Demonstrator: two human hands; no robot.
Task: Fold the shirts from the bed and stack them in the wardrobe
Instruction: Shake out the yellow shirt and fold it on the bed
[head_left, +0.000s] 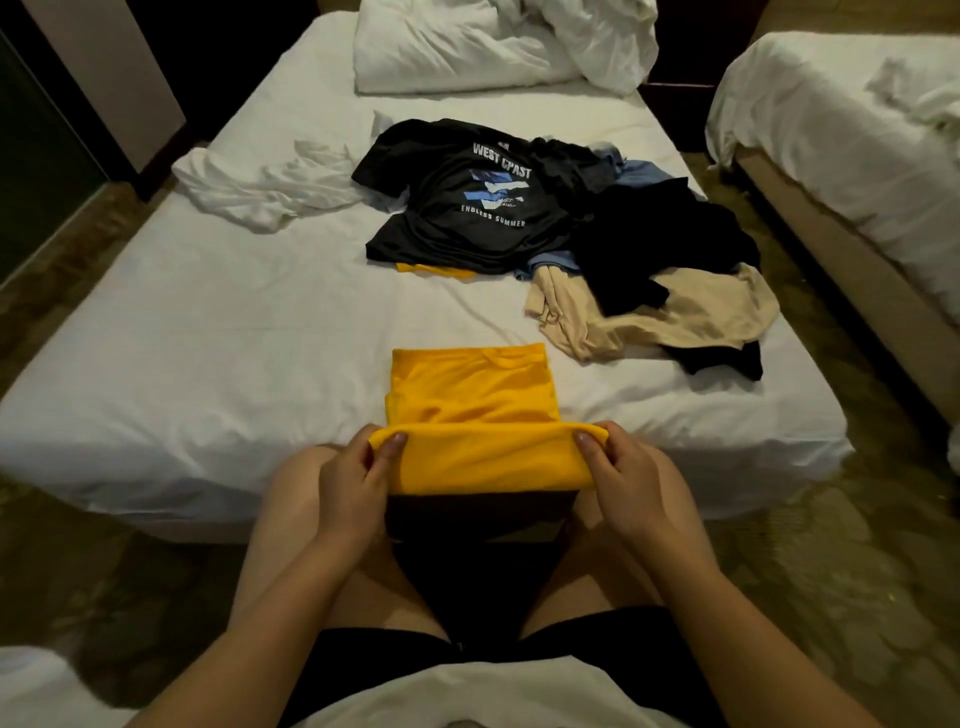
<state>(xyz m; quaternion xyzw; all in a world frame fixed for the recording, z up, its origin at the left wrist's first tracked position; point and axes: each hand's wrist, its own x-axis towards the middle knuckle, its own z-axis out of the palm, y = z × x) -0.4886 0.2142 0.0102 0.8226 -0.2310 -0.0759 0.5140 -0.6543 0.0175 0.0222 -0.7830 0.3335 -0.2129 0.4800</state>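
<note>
A yellow shirt (475, 395), folded into a narrow strip, lies at the near edge of the bed (208, 338). Its near end is lifted and doubled over. My left hand (358, 478) pinches the left corner of that fold and my right hand (628, 483) pinches the right corner. Further back lies a pile of unfolded shirts: a black one with "WEST COAST" print (467, 202), a plain black one (654, 244), a beige one (691, 317), and blue cloth (641, 174) underneath. A second yellow piece (431, 270) peeks out under the printed shirt.
A crumpled white cloth (260, 187) lies on the left of the bed, and a bunched duvet with pillows (493, 47) at its head. A second bed (852, 156) stands to the right across a narrow carpeted gap. A dark panel and wall stand at the left.
</note>
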